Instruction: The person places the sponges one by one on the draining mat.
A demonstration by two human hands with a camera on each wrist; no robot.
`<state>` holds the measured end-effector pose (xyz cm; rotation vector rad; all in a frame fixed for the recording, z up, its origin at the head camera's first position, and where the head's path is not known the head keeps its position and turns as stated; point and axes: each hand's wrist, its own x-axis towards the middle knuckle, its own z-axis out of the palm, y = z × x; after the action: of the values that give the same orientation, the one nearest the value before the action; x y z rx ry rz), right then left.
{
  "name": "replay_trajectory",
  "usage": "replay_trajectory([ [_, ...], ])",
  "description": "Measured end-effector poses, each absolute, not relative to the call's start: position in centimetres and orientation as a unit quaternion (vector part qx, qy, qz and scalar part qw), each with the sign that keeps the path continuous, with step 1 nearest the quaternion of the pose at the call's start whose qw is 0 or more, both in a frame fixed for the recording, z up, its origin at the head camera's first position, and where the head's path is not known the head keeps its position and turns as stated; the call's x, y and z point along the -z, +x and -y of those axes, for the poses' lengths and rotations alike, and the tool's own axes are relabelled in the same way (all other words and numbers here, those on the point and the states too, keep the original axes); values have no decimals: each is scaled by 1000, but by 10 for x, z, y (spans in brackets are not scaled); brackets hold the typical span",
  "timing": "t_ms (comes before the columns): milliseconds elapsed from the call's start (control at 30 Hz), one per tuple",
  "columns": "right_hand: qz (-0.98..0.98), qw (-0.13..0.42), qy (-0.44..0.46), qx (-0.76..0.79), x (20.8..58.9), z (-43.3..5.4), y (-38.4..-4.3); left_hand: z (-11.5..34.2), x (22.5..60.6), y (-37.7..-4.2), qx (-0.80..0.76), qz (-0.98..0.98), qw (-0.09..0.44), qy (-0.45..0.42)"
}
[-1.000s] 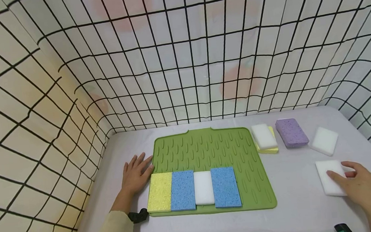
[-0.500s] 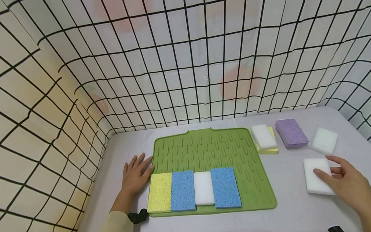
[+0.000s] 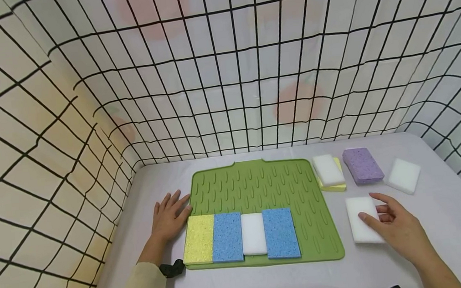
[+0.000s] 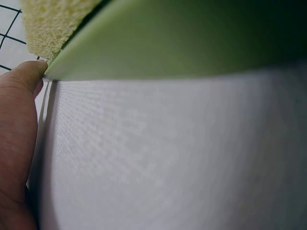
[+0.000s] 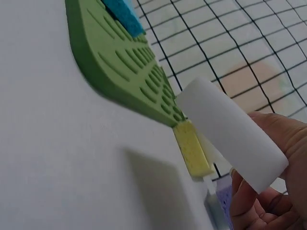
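My right hand (image 3: 402, 229) pinches a white sponge (image 3: 361, 219) between thumb and fingers, to the right of the green mat (image 3: 254, 185). In the right wrist view the white sponge (image 5: 235, 134) is held above the table, its shadow below. Flat on the table, my left hand (image 3: 172, 217) touches the mat's left edge with its fingers spread. A row along the mat's front holds a yellow sponge (image 3: 199, 239), a blue sponge (image 3: 227, 237), a white sponge (image 3: 253, 234) and another blue sponge (image 3: 281, 233). The left wrist view shows the thumb by the yellow sponge (image 4: 55, 24).
Behind the right hand lie a white sponge (image 3: 328, 170) on a yellow sponge (image 3: 334, 187), a purple sponge (image 3: 362, 165) and a white sponge (image 3: 404, 175). A black wire grid (image 3: 250, 86) stands around the back and sides of the table.
My right hand has carried the white sponge leftward, from the table's right side to near the mat's right edge. The left hand and the row of sponges have stayed put.
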<state>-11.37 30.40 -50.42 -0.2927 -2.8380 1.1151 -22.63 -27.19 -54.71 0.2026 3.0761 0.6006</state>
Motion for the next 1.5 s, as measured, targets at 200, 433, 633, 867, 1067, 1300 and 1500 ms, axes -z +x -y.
replay_trajectory([
  [200, 921, 41, -64, -382, 503, -281, -117, 271, 546, -226, -193, -979, 3, 64],
  [433, 914, 4, -42, -404, 503, -254, -122, 271, 546, -227, -189, -980, 1, 66],
  [633, 909, -31, -36, -415, 507, -234, -129, 270, 544, -227, -189, -980, 5, 64],
  [867, 913, -29, -15, -407, 515, -218, -137, 270, 543, -227, -190, -980, 7, 61],
  [1067, 916, -24, -13, -400, 517, -209, -139, 270, 544, -227, -190, -980, 3, 65],
  [1300, 919, -26, -7, -393, 519, -201, -140, 271, 545, -227, -190, -980, 1, 66],
  [1500, 923, -26, -5, -385, 517, -199, -138, 271, 546, -227, -193, -979, -3, 64],
])
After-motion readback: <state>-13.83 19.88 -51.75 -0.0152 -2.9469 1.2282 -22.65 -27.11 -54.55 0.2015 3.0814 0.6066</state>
